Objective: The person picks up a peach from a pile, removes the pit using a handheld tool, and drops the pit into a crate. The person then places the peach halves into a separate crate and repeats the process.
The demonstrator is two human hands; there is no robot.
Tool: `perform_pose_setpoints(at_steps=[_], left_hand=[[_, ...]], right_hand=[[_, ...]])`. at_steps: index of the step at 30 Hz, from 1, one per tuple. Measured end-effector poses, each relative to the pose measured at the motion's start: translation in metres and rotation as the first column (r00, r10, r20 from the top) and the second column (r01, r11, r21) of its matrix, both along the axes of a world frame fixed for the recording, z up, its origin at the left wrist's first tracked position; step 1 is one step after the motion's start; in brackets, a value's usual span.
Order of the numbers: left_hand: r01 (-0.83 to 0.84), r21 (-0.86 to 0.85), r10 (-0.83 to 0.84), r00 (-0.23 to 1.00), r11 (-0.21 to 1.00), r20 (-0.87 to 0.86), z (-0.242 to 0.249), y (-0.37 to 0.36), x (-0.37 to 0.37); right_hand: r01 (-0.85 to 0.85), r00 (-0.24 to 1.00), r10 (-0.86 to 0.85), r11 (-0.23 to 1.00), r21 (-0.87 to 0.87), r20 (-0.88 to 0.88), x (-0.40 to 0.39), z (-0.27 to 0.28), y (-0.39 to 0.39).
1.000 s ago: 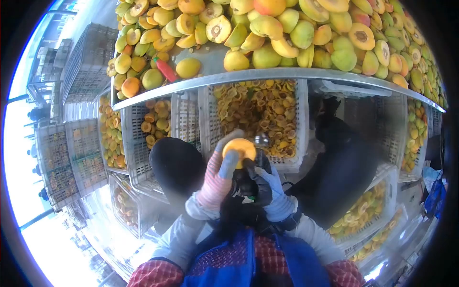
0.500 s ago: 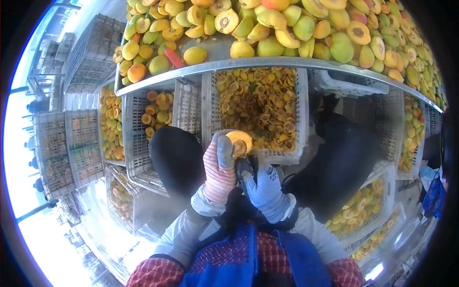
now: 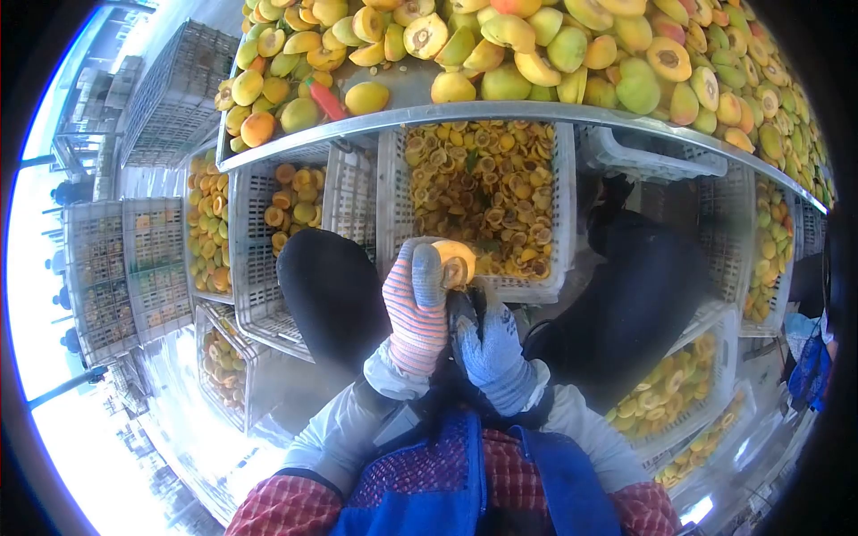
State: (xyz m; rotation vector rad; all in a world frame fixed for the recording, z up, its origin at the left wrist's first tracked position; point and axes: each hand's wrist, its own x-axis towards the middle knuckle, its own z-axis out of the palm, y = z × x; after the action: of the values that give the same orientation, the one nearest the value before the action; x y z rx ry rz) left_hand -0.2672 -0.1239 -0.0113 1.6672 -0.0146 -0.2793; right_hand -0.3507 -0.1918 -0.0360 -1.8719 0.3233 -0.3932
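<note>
My left hand [image 3: 418,304], in a pink-and-grey striped glove, is closed around a halved yellow peach [image 3: 458,261]. Its hollowed cut face is turned to the right. Just below and right of the fruit is my right hand [image 3: 493,344], in a blue knit glove with dark fingertips. Its fingers are pressed together around something dark and small that I cannot make out. Both hands are above the near edge of a white crate [image 3: 563,223] that holds many thin, brownish-yellow peach scraps [image 3: 483,188].
A metal-edged table [image 3: 402,116] heaped with whole and halved peaches [image 3: 536,45] spans the front. On it lies a red-handled object [image 3: 326,99]. Crates with fruit stand left [image 3: 340,192] and right [image 3: 706,393]. Stacked crates [image 3: 174,94] rise at the far left.
The peach half has turned slightly and shifted a little to the right. My left hand has moved slightly right with it; my right hand stays close beside it.
</note>
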Motion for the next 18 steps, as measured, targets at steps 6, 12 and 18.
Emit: perform_pose_setpoints(at_steps=[6, 12, 18], left_hand=[[0.130, 0.045, -0.129, 0.991, 0.990, -0.038, 0.006, 0.003, 0.008], [0.385, 0.152, -0.385, 0.922, 0.910, -0.028, 0.006, 0.011, 0.030], [0.187, -0.216, -0.270, 0.836, 0.959, -0.477, 0.002, 0.009, 0.019]], right_hand=[[-0.107, 0.992, 0.113, 0.990, 0.093, -0.062, -0.006, -0.006, -0.009], [0.010, 0.935, 0.346, 0.179, 0.984, -0.073, -0.014, -0.020, -0.004], [0.043, 0.848, 0.355, -0.786, 0.616, 0.394, 0.003, -0.008, -0.017]])
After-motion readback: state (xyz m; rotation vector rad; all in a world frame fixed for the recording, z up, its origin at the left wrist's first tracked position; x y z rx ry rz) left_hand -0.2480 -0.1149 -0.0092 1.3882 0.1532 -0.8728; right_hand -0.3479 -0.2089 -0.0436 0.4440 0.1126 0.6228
